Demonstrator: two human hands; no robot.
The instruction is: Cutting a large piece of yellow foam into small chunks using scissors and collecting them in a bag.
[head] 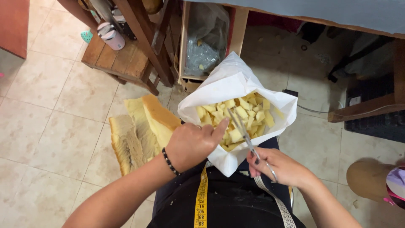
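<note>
At the left, thick slabs of yellow foam with tan crusts lie stacked on the tiled floor, their right edge against the person's lap. The left hand, a dark bead bracelet at its wrist, is closed around a piece of foam at the near left rim of the open white paper bag, forefinger stretched toward the blades. The bag rests on the lap, filled with small yellow foam cubes. The right hand grips slim metal scissors through the loops, blades parted over the cubes. The cutting seems to be mid-snip; a next snip would call for foam fed between the blades. A yellow measuring tape hangs down the dark apron.
</note>
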